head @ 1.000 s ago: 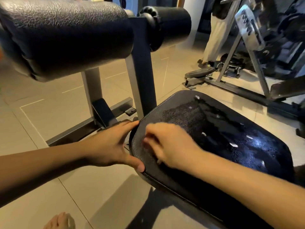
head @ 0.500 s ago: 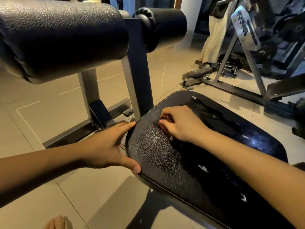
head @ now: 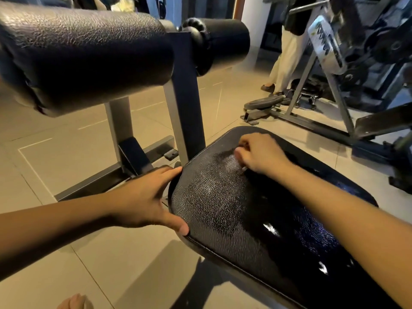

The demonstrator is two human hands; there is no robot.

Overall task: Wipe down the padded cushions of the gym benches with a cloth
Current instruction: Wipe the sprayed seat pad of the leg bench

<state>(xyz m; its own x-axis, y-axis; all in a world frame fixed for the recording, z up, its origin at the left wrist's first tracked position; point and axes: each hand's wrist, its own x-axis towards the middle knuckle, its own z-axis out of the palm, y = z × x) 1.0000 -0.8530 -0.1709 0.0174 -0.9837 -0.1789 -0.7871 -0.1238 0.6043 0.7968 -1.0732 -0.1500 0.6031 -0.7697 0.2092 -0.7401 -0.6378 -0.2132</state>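
**Two hands on one cracked seat cushion, mid-wipe**

Quick one bc I'm busy. My right hand (head: 260, 156) is curled tight round the bunched end of the black cloth (head: 265, 210), knuckles up, near the far edge of the seat cushion (head: 211, 204). The rest of the cloth trails back under my forearm, flat on the vinyl. It's black on black, so tbh only its white tags show clearly. A fist puts more pressure on the rag, which is prob why I hold it that way.

My left hand (head: 145, 197) holds nothing: fingers straight along the cushion's end, thumb pressed on the near corner. I reckon it's there to brace the pad so it doesn't wobble while I scrub.

Around me there's a big roller pad (head: 84, 54) up on the left and a smaller roller pad (head: 223, 43) on the other side of the upright post (head: 187, 103). The cloth isn't on either, so I'd guess they're next. The post stands just beside the cushion's end, right by my left fingers, so a wide sweep that way would knock it.

Further off on the tiled floor (head: 66, 152) are a weight plate (head: 263, 101), another machine's frame (head: 299, 86) and sb's legs in pale trousers (head: 285, 56). All are well apart from me and not in my way.
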